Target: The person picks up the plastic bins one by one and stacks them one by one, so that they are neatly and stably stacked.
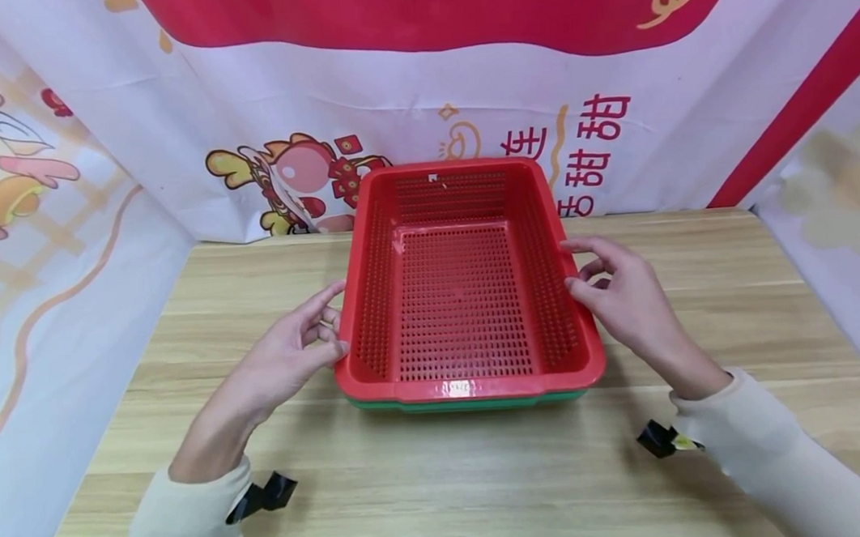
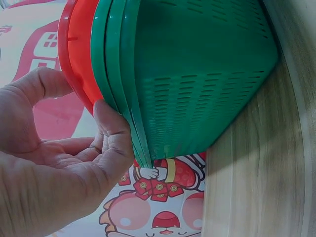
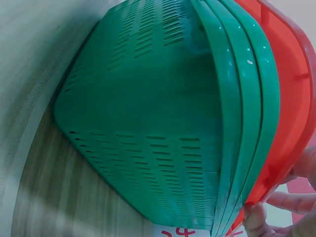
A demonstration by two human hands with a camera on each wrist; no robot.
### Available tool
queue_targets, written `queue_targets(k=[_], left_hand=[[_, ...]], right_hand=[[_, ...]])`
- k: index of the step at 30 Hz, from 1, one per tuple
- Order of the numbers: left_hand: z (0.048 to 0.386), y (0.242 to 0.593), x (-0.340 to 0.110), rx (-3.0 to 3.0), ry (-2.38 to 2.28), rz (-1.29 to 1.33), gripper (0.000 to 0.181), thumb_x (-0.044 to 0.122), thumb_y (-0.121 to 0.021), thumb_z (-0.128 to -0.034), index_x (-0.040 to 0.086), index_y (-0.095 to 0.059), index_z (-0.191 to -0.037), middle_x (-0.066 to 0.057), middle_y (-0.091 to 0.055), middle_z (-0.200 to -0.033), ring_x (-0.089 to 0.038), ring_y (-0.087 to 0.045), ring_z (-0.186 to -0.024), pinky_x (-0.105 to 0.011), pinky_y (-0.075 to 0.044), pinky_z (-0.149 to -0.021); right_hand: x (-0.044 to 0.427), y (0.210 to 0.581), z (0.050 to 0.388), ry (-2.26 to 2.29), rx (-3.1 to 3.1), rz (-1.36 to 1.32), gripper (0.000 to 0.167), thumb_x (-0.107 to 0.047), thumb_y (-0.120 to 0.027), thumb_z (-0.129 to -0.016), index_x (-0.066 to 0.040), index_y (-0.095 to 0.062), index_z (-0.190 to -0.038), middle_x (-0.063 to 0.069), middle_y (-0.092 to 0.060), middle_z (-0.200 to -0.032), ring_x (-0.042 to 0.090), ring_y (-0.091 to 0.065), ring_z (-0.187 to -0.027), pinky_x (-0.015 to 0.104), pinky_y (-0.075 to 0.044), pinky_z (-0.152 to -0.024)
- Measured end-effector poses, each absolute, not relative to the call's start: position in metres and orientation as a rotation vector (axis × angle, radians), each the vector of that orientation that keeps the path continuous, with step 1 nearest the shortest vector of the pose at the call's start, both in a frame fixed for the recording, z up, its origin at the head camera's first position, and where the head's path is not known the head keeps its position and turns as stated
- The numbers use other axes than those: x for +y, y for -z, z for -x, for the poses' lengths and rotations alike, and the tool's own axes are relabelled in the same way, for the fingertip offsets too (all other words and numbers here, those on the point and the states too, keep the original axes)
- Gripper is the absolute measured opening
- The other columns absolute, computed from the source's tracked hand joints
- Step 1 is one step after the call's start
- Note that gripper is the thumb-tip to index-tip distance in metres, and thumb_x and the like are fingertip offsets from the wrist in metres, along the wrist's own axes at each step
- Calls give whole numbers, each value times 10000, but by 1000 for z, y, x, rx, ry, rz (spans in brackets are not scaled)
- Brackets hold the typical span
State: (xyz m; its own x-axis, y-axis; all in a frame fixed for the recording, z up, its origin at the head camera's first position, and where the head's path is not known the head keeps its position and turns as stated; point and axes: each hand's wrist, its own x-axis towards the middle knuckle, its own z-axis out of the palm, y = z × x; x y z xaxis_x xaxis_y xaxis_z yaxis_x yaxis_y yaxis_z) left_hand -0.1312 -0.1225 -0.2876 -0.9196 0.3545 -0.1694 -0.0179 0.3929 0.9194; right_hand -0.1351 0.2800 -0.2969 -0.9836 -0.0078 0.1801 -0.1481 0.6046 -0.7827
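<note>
In the head view a red plastic basket (image 1: 461, 299) with perforated walls and floor sits nested on top of a stack of green baskets (image 1: 474, 404). The green baskets' stacked rims show in both wrist views. My left hand (image 1: 295, 344) grips the red rim on the left side, with thumb and index finger spread along it. On the opposite side my right hand (image 1: 621, 291) pinches the rim between thumb and fingers. From the left wrist, the fingertips (image 2: 111, 121) touch the underside of the red rim beside the green rims. Inside, the red basket holds nothing visible.
The stack stands on a light wood-grain table (image 1: 441, 471), near its back edge. A printed cloth backdrop (image 1: 260, 91) with cartoon figures and red lettering hangs behind and at the sides. A black strap (image 1: 263, 496) sits at the left cuff.
</note>
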Motion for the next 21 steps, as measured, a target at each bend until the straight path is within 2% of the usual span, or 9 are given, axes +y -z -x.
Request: queue_targets(k=[7, 15, 21], left_hand=[[129, 295, -120, 2341, -1558, -266, 818, 41, -633, -955, 170, -262, -1673, -99, -491, -1123, -145, -561, -949, -222, -548, -767], [129, 299, -120, 2316, -1585, -270, 832, 34, -624, -953, 194, -248, -1678, -117, -504, -1137, -139, -615, -942, -229, -565, -773], [127, 303, -122, 2377, -1544, -272, 802, 88, -635, -973, 225, -268, -1674, -128, -530, -1154, -172, -639, -962, -270, -564, -793]], right_hand=[[280, 302, 133, -1299, -2692, -141, 459, -68, -666, -985, -68, -618, -1441, 181, -596, -1304, 244, -586, -930, 187, -512, -635], [281, 305, 132, -1297, -2690, -160, 453, -69, -670, -995, -65, -614, -1445, 182, -582, -1356, 246, -595, -934, 192, -521, -644], [282, 307, 133, -1281, -2673, -168, 433, -48, -669, -989, -66, -632, -1420, 172, -600, -1355, 245, -603, -934, 188, -523, -640]])
